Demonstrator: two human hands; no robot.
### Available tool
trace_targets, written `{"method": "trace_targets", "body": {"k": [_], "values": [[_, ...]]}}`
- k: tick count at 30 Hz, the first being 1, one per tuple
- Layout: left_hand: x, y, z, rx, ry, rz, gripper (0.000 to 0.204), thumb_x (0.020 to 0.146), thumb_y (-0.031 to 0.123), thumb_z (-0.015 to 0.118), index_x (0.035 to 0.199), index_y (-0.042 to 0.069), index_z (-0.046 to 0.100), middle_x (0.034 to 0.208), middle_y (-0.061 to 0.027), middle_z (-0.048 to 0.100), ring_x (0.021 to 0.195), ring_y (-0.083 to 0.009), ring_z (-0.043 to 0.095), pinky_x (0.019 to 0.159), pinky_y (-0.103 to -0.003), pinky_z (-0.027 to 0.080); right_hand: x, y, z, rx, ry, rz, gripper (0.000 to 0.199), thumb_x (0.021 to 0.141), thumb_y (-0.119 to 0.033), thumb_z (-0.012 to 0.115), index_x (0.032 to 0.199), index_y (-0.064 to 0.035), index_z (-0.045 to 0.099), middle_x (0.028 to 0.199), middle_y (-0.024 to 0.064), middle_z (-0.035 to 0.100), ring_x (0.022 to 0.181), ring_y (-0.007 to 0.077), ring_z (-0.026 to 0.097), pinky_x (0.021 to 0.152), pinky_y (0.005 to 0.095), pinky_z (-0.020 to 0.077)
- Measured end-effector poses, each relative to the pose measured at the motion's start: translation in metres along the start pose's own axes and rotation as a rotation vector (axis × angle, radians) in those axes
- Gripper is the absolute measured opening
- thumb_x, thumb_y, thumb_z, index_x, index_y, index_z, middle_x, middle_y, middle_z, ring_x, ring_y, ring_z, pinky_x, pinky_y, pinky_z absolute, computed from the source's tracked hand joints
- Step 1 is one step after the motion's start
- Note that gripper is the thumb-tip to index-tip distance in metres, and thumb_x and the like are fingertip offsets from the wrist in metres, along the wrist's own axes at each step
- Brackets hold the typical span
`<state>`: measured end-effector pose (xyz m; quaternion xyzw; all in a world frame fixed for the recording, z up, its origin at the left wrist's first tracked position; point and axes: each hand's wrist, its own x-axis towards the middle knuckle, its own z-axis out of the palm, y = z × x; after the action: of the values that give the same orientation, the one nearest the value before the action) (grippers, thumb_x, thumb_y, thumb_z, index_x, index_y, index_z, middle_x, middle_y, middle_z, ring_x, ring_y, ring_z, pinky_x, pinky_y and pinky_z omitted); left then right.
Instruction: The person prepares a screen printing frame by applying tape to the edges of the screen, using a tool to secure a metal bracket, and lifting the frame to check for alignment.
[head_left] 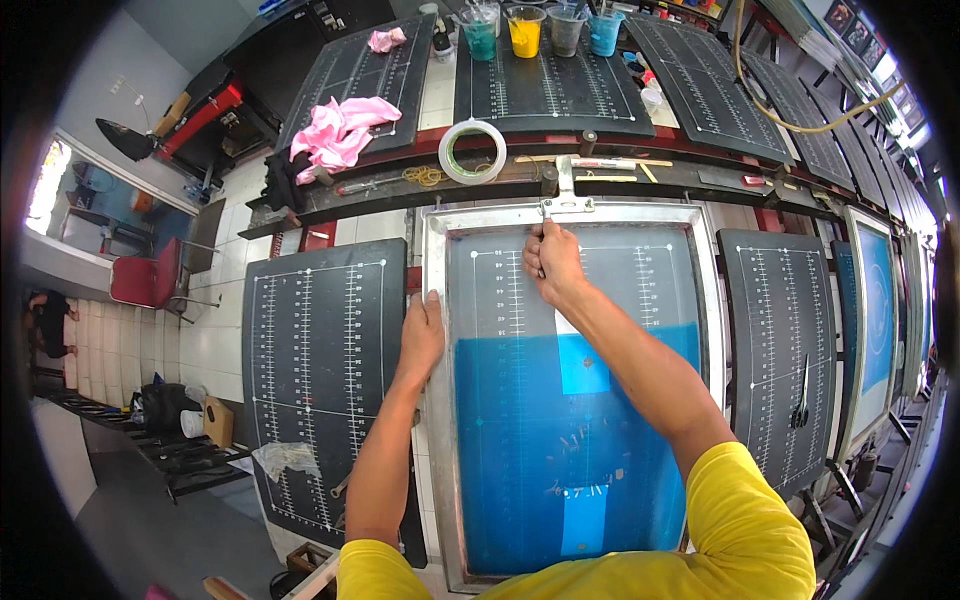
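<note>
A metal-framed printing screen (437, 420) with blue mesh lies flat on a black board in front of me. My left hand (421, 332) rests flat on the frame's left rail, fingers together. My right hand (552, 262) reaches over the mesh to the far end of the screen, fingers curled just below the metal clamp (566, 204); whether it holds something small I cannot tell. A pale strip (583, 360) lies on the mesh under my right forearm.
Black ruled boards (320, 350) flank the screen on both sides. A tape roll (472, 151), pink cloths (340, 130) and cups of ink (524, 32) sit beyond. Scissors (802, 395) lie on the right board. Another blue screen (878, 310) stands far right.
</note>
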<state>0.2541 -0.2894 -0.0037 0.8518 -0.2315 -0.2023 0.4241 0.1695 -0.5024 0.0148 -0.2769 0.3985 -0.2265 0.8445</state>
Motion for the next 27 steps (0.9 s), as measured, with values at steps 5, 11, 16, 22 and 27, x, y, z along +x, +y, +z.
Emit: {"method": "trace_targets", "body": {"k": [5, 11, 16, 22, 27], "values": [[0.003, -0.008, -0.001, 0.033, 0.044, 0.049, 0.052, 0.104, 0.037, 0.035, 0.110, -0.009, 0.057, 0.097, -0.0250, 0.063, 0.091, -0.0353, 0.061, 0.084, -0.041, 0.046, -0.010, -0.016, -0.007, -0.201, -0.065, -0.005, 0.030, 0.102, -0.029, 0.038, 0.089, -0.0047, 0.050, 0.058, 0.0012, 0.044, 0.043, 0.0111, 0.036, 0.039, 0.0292, 0.0287], [-0.003, 0.006, -0.004, 0.023, 0.041, 0.020, 0.051, 0.104, 0.037, 0.035, 0.110, -0.009, 0.056, 0.102, -0.0299, 0.062, 0.099, -0.0425, 0.060, 0.087, -0.045, 0.045, -0.012, -0.073, -0.071, -0.539, -0.132, -0.083, 0.035, 0.100, -0.031, 0.044, 0.086, -0.0021, 0.056, 0.058, 0.0026, 0.048, 0.044, 0.0112, 0.041, 0.040, 0.0283, 0.0298], [-0.003, 0.005, -0.002, 0.020, 0.033, 0.040, 0.051, 0.104, 0.037, 0.034, 0.110, -0.009, 0.056, 0.100, -0.0290, 0.063, 0.098, -0.0421, 0.061, 0.087, -0.044, 0.045, -0.004, -0.102, -0.094, -0.760, -0.129, 0.027, 0.036, 0.098, -0.032, 0.048, 0.086, -0.0013, 0.060, 0.056, 0.0013, 0.048, 0.043, 0.0102, 0.038, 0.039, 0.0282, 0.0269], [-0.001, -0.002, -0.002, 0.027, 0.008, 0.003, 0.051, 0.104, 0.037, 0.035, 0.110, -0.009, 0.056, 0.101, -0.0289, 0.063, 0.099, -0.0411, 0.061, 0.087, -0.044, 0.045, 0.012, -0.139, -0.092, -0.996, -0.204, 0.168, 0.036, 0.095, -0.033, 0.053, 0.086, -0.0013, 0.068, 0.056, -0.0007, 0.049, 0.045, 0.0087, 0.036, 0.040, 0.0281, 0.0258], [0.002, -0.007, -0.003, 0.010, 0.029, 0.028, 0.052, 0.104, 0.038, 0.035, 0.114, -0.010, 0.055, 0.103, -0.0284, 0.063, 0.099, -0.0395, 0.061, 0.088, -0.043, 0.045, 0.023, -0.152, -0.090, -1.034, -0.268, 0.232, 0.036, 0.096, -0.032, 0.053, 0.084, -0.0003, 0.066, 0.054, -0.0019, 0.046, 0.041, 0.0063, 0.032, 0.037, 0.0261, 0.0227]]}}
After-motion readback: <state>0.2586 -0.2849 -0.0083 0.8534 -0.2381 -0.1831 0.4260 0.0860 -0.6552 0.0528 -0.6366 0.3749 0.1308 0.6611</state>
